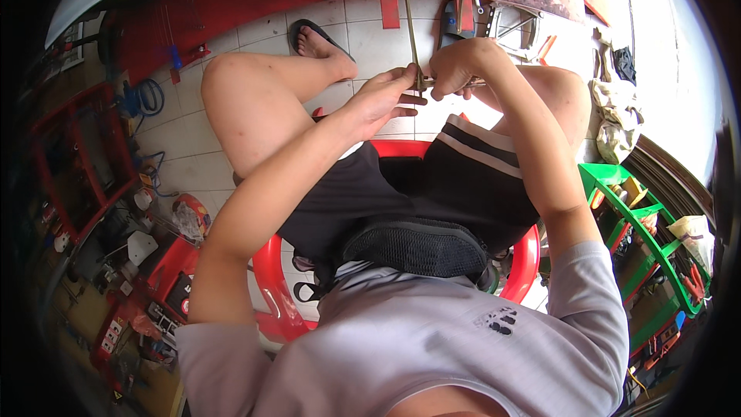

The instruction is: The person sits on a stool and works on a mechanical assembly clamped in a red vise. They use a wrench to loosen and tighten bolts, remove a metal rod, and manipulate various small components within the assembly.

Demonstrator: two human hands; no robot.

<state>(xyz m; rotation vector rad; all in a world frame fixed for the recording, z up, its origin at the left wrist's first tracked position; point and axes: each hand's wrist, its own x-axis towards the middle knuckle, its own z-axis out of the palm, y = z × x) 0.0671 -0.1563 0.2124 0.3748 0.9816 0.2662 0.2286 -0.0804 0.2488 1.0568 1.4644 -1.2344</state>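
Note:
Ahead of me, between my knees, a thin olive-brown strap (pixel 414 38) runs down taut from a red metal stand (pixel 390 4). My left hand (pixel 384 100) pinches it near its lower end with thumb and forefinger, the other fingers stretched out to the right. Close beside it, my right hand (pixel 455 69) is closed, its knuckles turned away. A small shiny metal piece shows at the edge of its fingers. What that piece is, and how it joins the strap, I cannot make out. Both hands meet where the strap bunches up.
I sit on a red plastic chair (pixel 527 266) over a tiled floor (pixel 370 42). A green shelf rack (pixel 656 241) with tools stands at my right. At my left are a red frame (pixel 76 162), blue hose (pixel 147 95) and cluttered tools. A cloth bag (pixel 615 120) lies far right.

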